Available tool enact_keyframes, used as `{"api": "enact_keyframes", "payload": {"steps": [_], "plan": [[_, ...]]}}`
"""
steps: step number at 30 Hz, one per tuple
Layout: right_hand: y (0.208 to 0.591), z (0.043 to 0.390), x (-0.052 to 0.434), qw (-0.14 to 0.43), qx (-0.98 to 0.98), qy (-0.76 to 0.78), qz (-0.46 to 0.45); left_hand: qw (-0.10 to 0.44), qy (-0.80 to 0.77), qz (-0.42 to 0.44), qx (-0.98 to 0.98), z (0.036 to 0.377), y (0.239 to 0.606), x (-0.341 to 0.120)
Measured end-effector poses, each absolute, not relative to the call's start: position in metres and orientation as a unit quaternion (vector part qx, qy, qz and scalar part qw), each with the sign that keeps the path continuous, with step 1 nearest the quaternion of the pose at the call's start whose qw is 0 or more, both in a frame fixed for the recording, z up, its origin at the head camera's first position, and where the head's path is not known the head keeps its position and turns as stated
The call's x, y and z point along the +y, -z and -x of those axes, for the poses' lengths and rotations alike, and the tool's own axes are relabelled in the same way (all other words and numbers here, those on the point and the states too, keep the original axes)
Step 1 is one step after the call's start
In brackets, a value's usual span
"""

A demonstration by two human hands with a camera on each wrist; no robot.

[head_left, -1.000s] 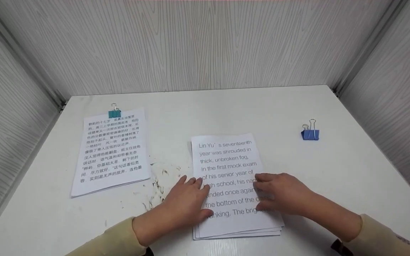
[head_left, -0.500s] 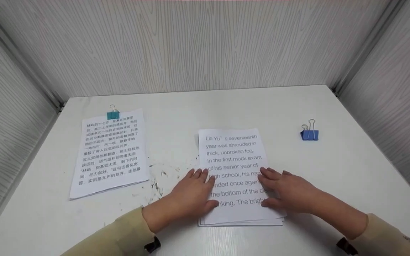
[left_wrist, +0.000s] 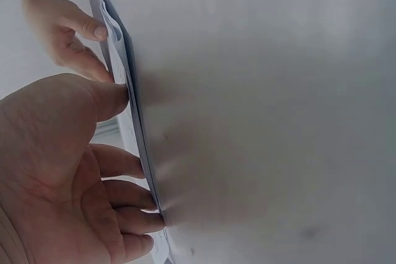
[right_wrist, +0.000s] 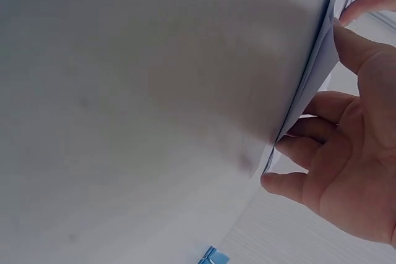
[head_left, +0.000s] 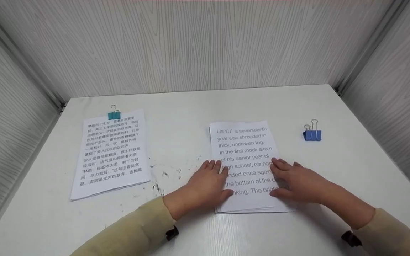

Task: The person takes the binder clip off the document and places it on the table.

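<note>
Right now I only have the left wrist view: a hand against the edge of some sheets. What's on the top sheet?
Observer: The loose stack shows English print, starting "Lin Yu's seventeenth year".
Operator: Any clip on it?
Observer: None visible. A blue binder clip lies apart on the table, on the stack's right side.
Operator: Where's the right hand?
Observer: The right hand presses the stack's right edge, and the left hand the left edge.
</note>
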State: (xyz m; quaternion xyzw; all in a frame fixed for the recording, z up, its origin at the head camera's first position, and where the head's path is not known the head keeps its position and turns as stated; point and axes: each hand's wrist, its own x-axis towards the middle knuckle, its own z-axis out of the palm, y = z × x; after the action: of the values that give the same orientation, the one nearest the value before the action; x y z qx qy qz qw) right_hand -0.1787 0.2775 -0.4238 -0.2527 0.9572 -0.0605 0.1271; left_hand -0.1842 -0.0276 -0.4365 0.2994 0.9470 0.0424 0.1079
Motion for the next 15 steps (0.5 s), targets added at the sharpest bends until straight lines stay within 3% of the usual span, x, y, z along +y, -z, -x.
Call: {"api": "enact_keyframes", "payload": {"steps": [15], "plan": [[0.422,0.196,0.293,0.14,0.964,0.074,0.214,0.105,-0.047,-0.299,0.947,0.206,0.433,-0.001]]}}
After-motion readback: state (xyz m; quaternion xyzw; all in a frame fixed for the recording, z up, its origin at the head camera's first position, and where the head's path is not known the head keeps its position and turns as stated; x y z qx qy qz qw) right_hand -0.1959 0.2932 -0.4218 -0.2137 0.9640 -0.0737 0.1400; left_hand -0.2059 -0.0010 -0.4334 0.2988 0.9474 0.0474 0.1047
